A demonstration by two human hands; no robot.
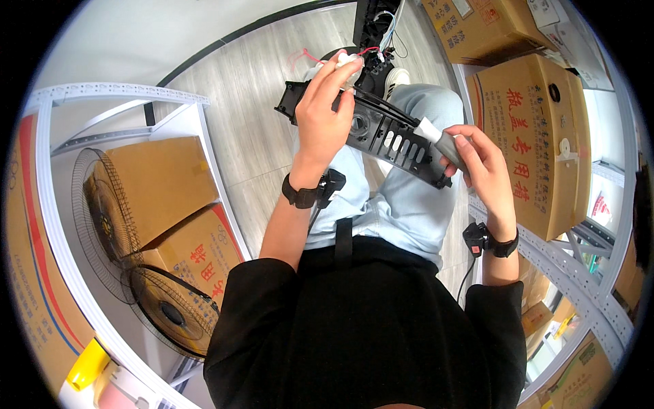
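Across my lap lies a long black plastic panel (381,140) with a round opening and a row of slots. My right hand (480,158) is wrapped around the grey and white handle of a screwdriver (428,129). Its dark shaft slants to the upper left over the panel, and the tip is hidden near my left fingers. At the panel's far left part, my left hand (325,109) pinches a small white part (349,61). Thin red wires (368,50) stick out on both sides of that part.
Beyond the panel stands a dark upright frame (374,31) with loose wires. A white metal shelf (122,91) on my left holds cardboard boxes (163,180) and black fan guards (102,218). Big cartons (535,136) fill the shelving on my right. Wrist devices with cables sit on both wrists.
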